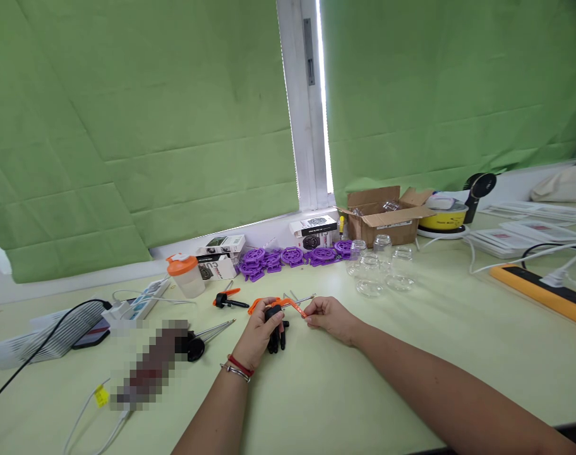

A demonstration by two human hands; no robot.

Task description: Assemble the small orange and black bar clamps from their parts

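Observation:
My left hand point(259, 335), with a red bracelet and a metal bangle at the wrist, is closed round a black jointed part point(276, 335) near the table's middle. From it an orange strip point(294, 304) reaches right, and my right hand point(330, 319) pinches its far end between thumb and fingers. Just behind the left hand lies another orange piece point(254, 306), partly hidden. Thin metal rods lie behind the hands. Left of them, a black and orange part point(228, 299) rests on the table.
Purple plastic parts point(292, 256), small boxes point(314, 234), clear jars point(369, 278) and a cardboard box point(387, 221) stand at the back. An orange-lidded cup point(186, 278), power strip point(148, 298) and black-handled tool point(193, 346) are left; an orange power strip point(544, 294) is right.

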